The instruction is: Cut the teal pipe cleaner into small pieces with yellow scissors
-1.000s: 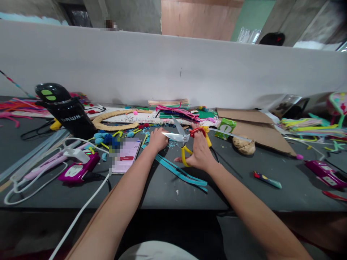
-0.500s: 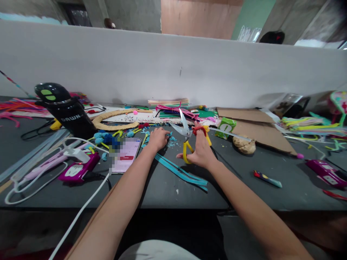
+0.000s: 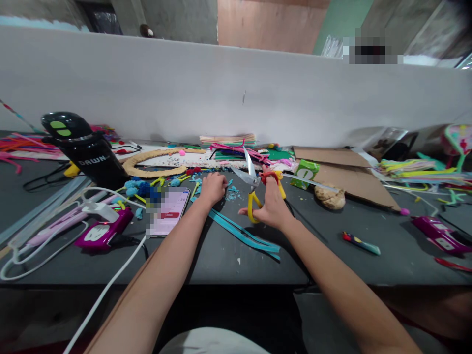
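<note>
My right hand (image 3: pixel 273 204) grips scissors (image 3: pixel 253 182) with red and yellow handles, fingers through the loops. The blades stand apart, pointing up and to the left. My left hand (image 3: pixel 214 189) rests on the table with its fingers curled; what they hold, if anything, is hidden. Small light-blue snippets (image 3: pixel 233 192) lie scattered between that hand and the scissors. Flat turquoise strips (image 3: pixel 245 237) stretch across the table below both hands, their far ends beneath my left forearm.
A phone (image 3: pixel 170 212) lies left of my left forearm. Further left are a black tumbler (image 3: pixel 94 162) and a purple device (image 3: pixel 105 228) with white cables. To the right are a green box (image 3: pixel 305 173), a brown lump (image 3: pixel 329 196), cardboard (image 3: pixel 354 182) and a cutter-like tool (image 3: pixel 361 243).
The scissors have swung from pointing left to pointing more upward, slightly away from my left hand. Its fingers have shifted a little and curled, while the turquoise strips stay put.
</note>
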The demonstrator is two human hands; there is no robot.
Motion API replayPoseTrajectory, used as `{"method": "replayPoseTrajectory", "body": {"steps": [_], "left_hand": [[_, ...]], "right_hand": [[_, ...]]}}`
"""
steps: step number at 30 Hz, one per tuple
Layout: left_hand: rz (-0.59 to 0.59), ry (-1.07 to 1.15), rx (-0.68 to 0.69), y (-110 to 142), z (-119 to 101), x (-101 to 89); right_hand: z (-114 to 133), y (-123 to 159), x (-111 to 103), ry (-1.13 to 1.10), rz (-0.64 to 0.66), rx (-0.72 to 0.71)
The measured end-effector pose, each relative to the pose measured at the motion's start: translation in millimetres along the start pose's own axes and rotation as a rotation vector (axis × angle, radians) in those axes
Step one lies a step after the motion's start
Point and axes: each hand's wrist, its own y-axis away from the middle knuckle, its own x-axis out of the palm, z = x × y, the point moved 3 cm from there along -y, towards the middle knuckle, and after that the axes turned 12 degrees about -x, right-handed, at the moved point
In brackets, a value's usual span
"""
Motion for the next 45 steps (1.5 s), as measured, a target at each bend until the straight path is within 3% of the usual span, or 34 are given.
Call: {"method": "replayPoseTrajectory", "body": {"steps": [6,16,30,35,41,45], "left_hand": [[-0.008,0.062,-0.026,1,1,-9.0],[-0.089,0.594,-0.011,12,15,-32.2],[0.204,1.164,-0.094,18,1,-31.3],[0.176,1.296,-0.133,19,3,-35.9],[0.098,1.375,-0.215,14,12,-35.5],[0.089,1.435,-0.237,11,15,-31.9]], "right_hand": [[-2,-1,-1,-0.023,-0.004,0.039],[-18,3,3,-0.153,-0.141,0.148],[-10,2,5,-0.374,-0.159,0.194],[-16,6,11,-0.417,-0.103,0.238],[-22,10,24,-0.596,0.091,0.271],[-25,9,19,-0.46,0.228,0.269]]}}
